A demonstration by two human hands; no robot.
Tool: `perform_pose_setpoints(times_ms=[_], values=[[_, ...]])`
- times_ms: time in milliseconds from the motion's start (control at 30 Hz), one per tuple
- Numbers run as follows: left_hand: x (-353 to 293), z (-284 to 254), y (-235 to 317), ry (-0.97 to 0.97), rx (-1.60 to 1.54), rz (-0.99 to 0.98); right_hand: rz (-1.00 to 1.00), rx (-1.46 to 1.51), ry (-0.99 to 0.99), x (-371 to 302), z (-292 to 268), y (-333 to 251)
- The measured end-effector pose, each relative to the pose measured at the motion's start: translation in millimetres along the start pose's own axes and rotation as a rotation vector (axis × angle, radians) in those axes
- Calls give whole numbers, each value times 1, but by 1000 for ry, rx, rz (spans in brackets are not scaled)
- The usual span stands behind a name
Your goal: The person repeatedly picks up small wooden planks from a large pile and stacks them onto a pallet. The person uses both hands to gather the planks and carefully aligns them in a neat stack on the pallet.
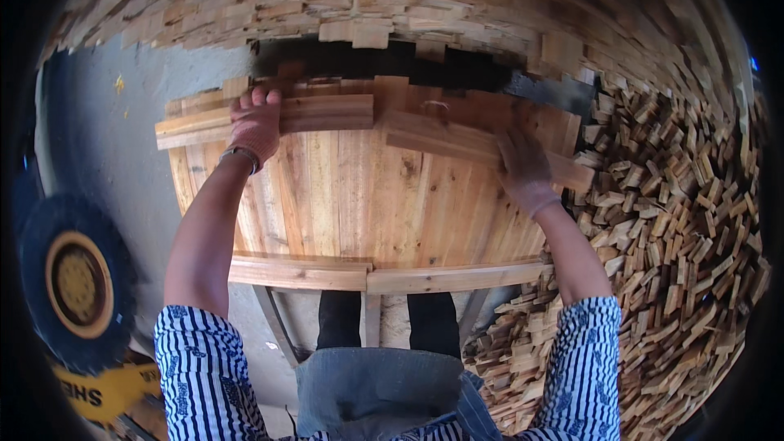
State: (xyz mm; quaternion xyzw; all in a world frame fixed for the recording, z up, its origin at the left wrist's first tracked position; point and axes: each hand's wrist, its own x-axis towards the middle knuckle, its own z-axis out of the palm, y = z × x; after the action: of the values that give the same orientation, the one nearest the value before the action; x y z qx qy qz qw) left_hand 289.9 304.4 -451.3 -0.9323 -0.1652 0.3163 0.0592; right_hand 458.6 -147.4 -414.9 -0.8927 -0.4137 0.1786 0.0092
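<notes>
Before me a row of upright-grained wooden slats (351, 196) lies side by side on a stand. Across its far end rest two wooden boards. My left hand (255, 124), in a fingertip-baring glove, has its fingers wrapped over the left board (327, 113). The right board (441, 137) sits at a slant, its right end nearer to me, and my right hand (524, 165) grips it near that end; its fingers are slightly blurred. Along the near edge of the slats lie a left front board (302, 272) and a right front board (457, 279), end to end.
Stacked wood pieces (343, 0) form a wall beyond the stand. A large heap of short wood offcuts (678, 220) covers the right side. At left are a black-tyred wheel (77, 286) and a yellow machine part (106, 392). Metal legs (275, 322) hold up the stand.
</notes>
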Motion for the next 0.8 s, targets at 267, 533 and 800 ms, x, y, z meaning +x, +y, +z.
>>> perform_pose_setpoints(times_ms=[267,533,800], values=[[1,24,-8,-31,-52,-15,5,-138,-159,61,14,-9],[-7,17,14,-145,-135,-74,66,-196,167,38,27,-14],[-113,68,36,187,-442,-67,68,432,-272,-177,-56,-175]])
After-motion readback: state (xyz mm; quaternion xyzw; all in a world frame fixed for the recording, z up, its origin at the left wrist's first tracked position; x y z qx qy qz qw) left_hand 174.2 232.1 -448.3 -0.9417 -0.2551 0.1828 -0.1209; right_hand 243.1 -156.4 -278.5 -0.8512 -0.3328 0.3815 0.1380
